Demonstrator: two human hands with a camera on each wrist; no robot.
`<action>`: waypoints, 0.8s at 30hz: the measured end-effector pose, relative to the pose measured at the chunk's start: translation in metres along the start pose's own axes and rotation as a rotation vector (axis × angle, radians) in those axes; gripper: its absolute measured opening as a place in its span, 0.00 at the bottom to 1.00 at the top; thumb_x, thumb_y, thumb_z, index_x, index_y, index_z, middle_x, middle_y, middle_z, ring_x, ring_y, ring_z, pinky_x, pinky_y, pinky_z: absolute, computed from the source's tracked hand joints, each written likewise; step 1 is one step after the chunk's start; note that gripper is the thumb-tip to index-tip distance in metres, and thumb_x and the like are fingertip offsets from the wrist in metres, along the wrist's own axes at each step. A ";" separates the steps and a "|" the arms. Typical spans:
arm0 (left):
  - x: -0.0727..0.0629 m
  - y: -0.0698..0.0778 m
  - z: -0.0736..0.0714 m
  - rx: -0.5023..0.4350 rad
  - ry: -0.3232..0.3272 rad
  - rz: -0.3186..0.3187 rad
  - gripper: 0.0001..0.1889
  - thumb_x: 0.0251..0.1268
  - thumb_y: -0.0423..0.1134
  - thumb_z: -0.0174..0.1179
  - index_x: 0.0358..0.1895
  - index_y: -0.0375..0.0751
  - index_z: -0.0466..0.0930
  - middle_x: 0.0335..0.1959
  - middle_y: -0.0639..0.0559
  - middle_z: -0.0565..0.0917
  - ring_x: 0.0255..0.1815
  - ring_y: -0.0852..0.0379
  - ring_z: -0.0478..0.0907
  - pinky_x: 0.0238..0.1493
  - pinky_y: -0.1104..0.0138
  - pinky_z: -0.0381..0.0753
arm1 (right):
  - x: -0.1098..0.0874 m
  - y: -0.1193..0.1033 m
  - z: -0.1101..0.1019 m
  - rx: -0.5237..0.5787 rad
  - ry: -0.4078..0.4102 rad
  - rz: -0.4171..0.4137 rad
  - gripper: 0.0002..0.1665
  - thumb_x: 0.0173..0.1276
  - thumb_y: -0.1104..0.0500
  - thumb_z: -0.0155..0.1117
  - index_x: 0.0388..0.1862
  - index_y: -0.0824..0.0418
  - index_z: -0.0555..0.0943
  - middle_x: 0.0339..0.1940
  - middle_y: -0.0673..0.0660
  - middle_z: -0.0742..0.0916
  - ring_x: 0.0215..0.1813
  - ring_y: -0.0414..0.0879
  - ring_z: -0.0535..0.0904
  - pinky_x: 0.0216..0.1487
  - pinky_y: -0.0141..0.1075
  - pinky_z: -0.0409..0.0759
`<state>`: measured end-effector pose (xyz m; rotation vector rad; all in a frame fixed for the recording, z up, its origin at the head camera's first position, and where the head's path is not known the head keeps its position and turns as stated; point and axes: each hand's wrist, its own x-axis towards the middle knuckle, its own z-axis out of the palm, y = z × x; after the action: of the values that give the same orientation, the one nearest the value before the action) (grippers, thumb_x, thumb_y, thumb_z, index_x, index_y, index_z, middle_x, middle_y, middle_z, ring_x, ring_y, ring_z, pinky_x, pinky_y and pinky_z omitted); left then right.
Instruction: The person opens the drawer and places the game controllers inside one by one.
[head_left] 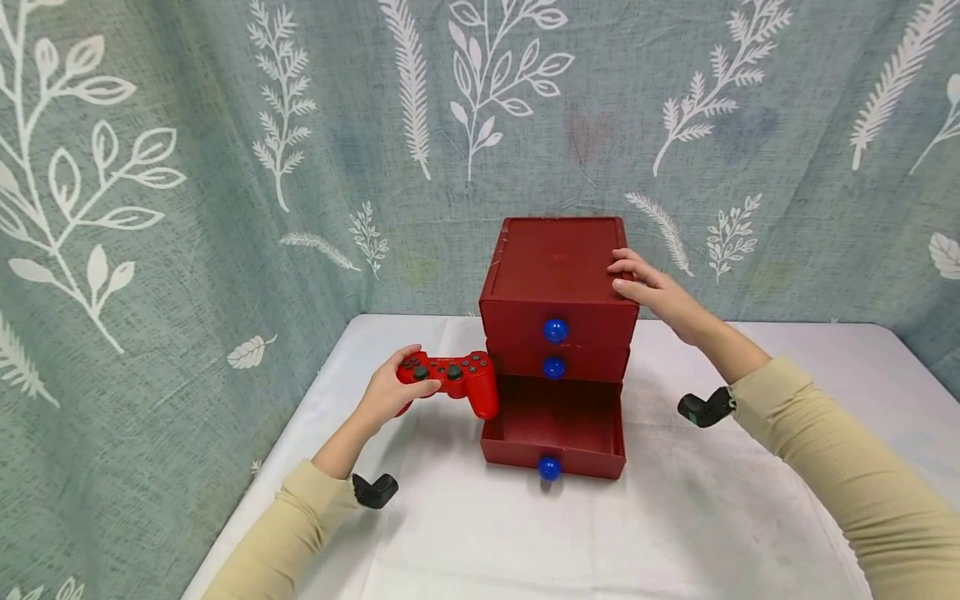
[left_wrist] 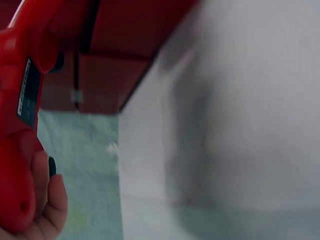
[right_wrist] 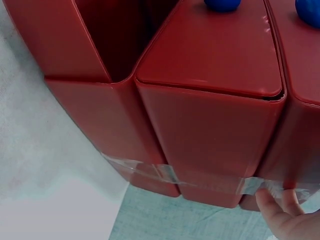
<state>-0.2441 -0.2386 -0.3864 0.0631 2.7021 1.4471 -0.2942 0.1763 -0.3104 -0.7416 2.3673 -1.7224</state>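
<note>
My left hand grips a red game controller by one end, just left of a dark red drawer cabinet. The controller's other end overlaps the left edge of the cabinet's pulled-out bottom drawer in the head view. No contents show in that drawer; its back is in shadow. The left wrist view shows the controller's underside and curled fingertips. My right hand rests on the cabinet's upper right edge. Its fingers touch the taped side in the right wrist view.
Two upper drawers are closed, with blue round knobs. Clear tape runs around the cabinet's side. A white cloth covers the table, and a leaf-patterned green curtain hangs behind and at the left.
</note>
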 end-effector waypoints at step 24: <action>-0.022 0.042 0.043 0.042 -0.064 -0.029 0.38 0.49 0.47 0.66 0.65 0.43 0.63 0.55 0.44 0.75 0.50 0.51 0.73 0.44 0.62 0.75 | 0.000 -0.001 0.001 -0.009 0.000 0.003 0.27 0.72 0.55 0.45 0.64 0.68 0.60 0.75 0.53 0.48 0.74 0.50 0.36 0.67 0.58 0.44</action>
<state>-0.2186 -0.1815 -0.3736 0.0713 2.6714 1.3570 -0.2931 0.1756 -0.3096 -0.7397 2.3764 -1.7114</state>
